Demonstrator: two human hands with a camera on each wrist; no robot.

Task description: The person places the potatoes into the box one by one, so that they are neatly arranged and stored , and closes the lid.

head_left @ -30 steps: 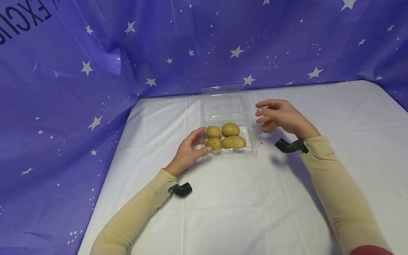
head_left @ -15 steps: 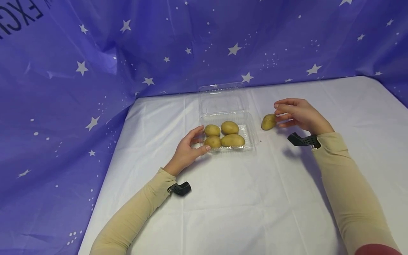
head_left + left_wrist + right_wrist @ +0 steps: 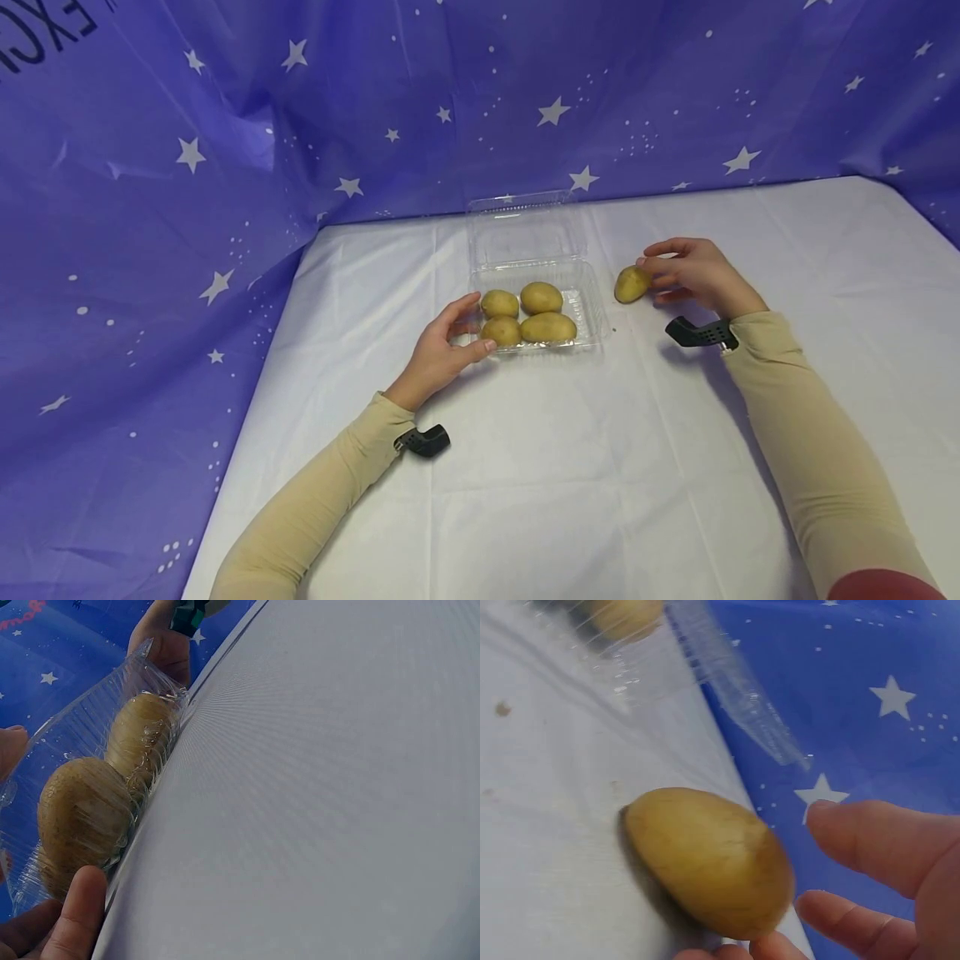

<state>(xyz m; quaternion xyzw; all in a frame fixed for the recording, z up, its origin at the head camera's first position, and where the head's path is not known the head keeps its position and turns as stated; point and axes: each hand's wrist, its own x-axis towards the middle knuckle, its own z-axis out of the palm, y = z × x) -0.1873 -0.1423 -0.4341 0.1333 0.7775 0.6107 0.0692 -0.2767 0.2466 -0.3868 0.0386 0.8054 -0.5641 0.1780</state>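
Observation:
In the head view, an open clear plastic clamshell container (image 3: pixel 588 317) stands mid-table and holds several yellow-brown potatoes (image 3: pixel 548 327). My left hand (image 3: pixel 438 354) holds its left side, thumb at the front wall and fingers along the side. The left wrist view has the thumb (image 3: pixel 79 911) against the clear wall, with potatoes (image 3: pixel 81 814) behind it. One loose potato (image 3: pixel 632 284) lies on the cloth right of the container. Beside it is my right hand (image 3: pixel 693 271), fingers spread around its right side. In the right wrist view, fingertips reach the edge of that potato (image 3: pixel 712 862), while the thumb is apart from it.
The hinged lid (image 3: pixel 525 233) leans back behind the container, near the blue star-patterned curtain (image 3: pixel 420 100). A white cloth (image 3: pixel 540 483) with creases covers the table. A tiny dark speck (image 3: pixel 614 330) lies right of the container.
My right hand first moved right, away from the container, uncovering the loose potato. It then came back slightly left, close around that potato. The left hand stayed at the container.

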